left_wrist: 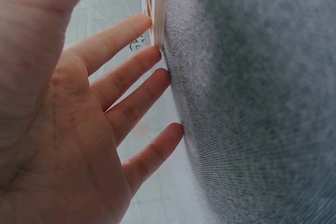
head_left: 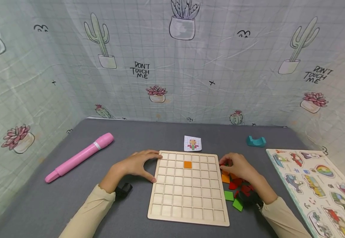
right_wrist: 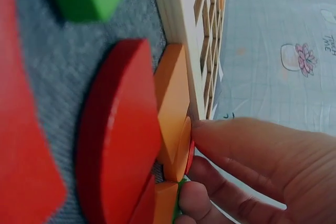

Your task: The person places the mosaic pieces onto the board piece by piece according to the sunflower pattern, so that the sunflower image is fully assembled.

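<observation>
Backdrop point(head_left: 190, 82) reads "DON'T TOUCH ME"; my left hand point(head_left: 138, 164) rests flat-fingered against grid board point(head_left: 187, 188), right hand point(head_left: 239, 167) pinches orange piece point(right_wrist: 178, 150).

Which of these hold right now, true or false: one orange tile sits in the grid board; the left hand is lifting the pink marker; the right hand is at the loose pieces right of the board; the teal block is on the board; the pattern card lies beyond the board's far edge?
1. One orange tile sits in the grid board. True.
2. The left hand is lifting the pink marker. False: the marker lies on the grey mat, apart from the hand, whose straight fingers rest at the board's left edge.
3. The right hand is at the loose pieces right of the board. True: its fingertips touch orange and red pieces.
4. The teal block is on the board. False: it sits on the mat, beyond the right hand.
5. The pattern card lies beyond the board's far edge. True.
</observation>
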Available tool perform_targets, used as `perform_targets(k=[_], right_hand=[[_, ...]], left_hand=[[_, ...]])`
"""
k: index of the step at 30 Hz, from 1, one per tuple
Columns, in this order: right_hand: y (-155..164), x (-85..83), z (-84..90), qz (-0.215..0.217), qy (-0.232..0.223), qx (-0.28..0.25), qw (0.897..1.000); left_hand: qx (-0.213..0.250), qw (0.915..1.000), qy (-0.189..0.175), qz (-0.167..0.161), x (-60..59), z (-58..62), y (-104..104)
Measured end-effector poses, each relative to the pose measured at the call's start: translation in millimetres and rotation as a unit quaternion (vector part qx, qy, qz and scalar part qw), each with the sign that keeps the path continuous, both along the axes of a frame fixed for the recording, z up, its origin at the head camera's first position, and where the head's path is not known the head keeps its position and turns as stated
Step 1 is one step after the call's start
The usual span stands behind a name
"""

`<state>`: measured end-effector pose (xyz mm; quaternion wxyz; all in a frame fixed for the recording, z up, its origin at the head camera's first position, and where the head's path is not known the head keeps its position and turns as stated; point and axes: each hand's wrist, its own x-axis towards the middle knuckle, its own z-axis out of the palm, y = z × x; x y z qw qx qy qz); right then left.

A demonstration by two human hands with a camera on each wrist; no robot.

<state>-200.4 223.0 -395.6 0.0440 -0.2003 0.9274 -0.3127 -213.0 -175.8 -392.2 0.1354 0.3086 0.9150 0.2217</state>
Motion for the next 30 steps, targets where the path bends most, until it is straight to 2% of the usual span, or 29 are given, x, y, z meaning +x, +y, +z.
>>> perform_targets(k=[6,20,30], right_hand=[[1.0,0.6,-0.5,-0.011,0.006,0.008,1.0],[4.0,-3.0,2.9,0.009,0.001,0.006,1.0],[2.6,-2.6,5.9,0.017,0.007,0.034,0.999]], left_hand=[[0.0,1.0,-0.002,-0.001,-0.7,-0.4,0.3],[0.003,1.0,-0.003,-0.001,0.9,1.4,-0.1],[0.001,1.0,-0.001,0.001,1.0,1.4,0.2]])
